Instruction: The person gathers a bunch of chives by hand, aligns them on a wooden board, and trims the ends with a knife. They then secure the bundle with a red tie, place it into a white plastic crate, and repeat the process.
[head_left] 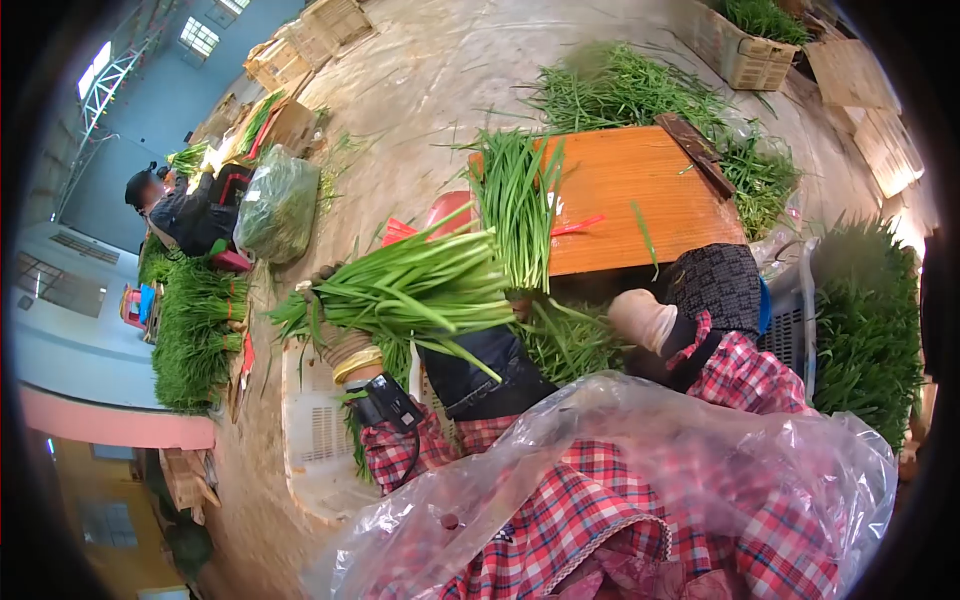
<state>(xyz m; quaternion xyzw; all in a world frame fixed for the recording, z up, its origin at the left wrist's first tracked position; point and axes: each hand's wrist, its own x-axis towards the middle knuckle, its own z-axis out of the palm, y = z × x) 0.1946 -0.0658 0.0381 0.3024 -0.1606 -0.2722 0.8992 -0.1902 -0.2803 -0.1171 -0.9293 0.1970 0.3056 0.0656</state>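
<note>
My left hand (338,340), in a brownish glove, is wrapped around the leafy end of a loose bunch of green chives (420,285). The pale cut ends point right, towards the table edge. My right hand (640,318), in a pale covering, is low beside the front edge of the orange table (640,190), close to loose chives (575,340) below it. Its fingers are hidden in shadow. A second bunch of chives (520,205) lies across the table's left side, with red strips (578,226) beside it.
A heap of chives (630,90) lies on the floor behind the table. A crate of greens (865,320) stands at right, and a white crate (315,430) at lower left. Further left, a person (185,205) sits near a filled plastic bag (280,205) and stacked bundles (190,320).
</note>
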